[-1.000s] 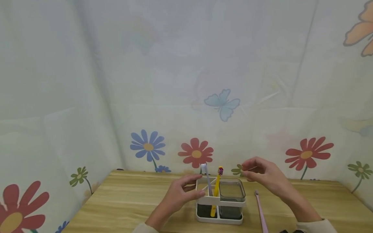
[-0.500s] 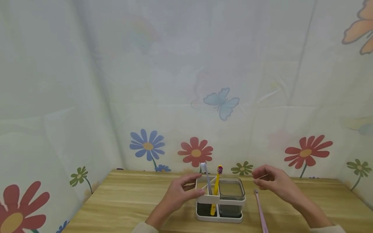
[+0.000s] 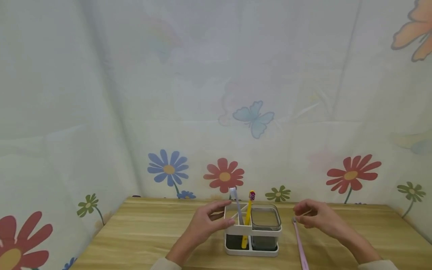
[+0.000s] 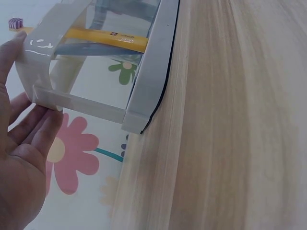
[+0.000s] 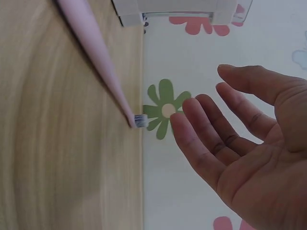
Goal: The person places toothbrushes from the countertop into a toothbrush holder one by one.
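Note:
A white toothbrush holder (image 3: 248,252) stands on the table, its upper ring gripped on the left side between the thumb and fingers of my left hand (image 3: 206,223). Inside its divided left part lean a yellow toothbrush (image 3: 248,214) with a purple bristle head and a pale lavender toothbrush (image 3: 239,212). A clear square cup (image 3: 279,218) sits in the right part. My right hand (image 3: 324,218) hovers near the head of a pink toothbrush (image 3: 299,243) lying on the tabletop. In the right wrist view its relaxed fingers (image 5: 204,151) hold nothing, apart from the brush.
The wood-grain table (image 3: 148,228) ends at the back against a white curtain (image 3: 189,93) printed with flowers and butterflies. More of this curtain hangs along the left side.
My right hand has moved right and down from beside the cup to near the pink toothbrush's head. The left hand keeps its grip on the holder.

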A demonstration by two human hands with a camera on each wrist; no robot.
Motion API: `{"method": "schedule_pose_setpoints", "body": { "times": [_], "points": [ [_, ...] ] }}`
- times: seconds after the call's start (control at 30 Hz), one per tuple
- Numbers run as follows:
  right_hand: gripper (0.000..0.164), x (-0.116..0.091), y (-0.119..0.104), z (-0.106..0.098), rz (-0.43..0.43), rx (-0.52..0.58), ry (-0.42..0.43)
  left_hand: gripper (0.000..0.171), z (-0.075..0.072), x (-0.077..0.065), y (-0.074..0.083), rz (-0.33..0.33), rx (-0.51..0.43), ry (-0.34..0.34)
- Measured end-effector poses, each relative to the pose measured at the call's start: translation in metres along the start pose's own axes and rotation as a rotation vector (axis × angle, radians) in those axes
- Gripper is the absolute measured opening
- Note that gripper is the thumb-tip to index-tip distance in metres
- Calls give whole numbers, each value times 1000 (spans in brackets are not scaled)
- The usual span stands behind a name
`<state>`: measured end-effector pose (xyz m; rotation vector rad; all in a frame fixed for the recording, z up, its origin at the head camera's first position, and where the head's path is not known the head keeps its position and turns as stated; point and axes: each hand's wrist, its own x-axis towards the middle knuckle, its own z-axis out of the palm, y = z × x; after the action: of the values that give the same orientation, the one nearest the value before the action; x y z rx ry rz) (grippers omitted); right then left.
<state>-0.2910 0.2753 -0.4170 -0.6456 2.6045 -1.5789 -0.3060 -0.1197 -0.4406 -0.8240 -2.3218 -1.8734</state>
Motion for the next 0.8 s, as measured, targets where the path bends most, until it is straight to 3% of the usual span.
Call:
{"method": "schedule_pose_setpoints", "body": {
  "times": [0.57,0.8],
  "points": [
    [26,-1,28,3,36,-77,-128,53,-1,0,-1,-9,-3,-1],
    [20,-1,38,6,33,-94,-126,54,0,0,0,-14,1,1]
  ]
}}
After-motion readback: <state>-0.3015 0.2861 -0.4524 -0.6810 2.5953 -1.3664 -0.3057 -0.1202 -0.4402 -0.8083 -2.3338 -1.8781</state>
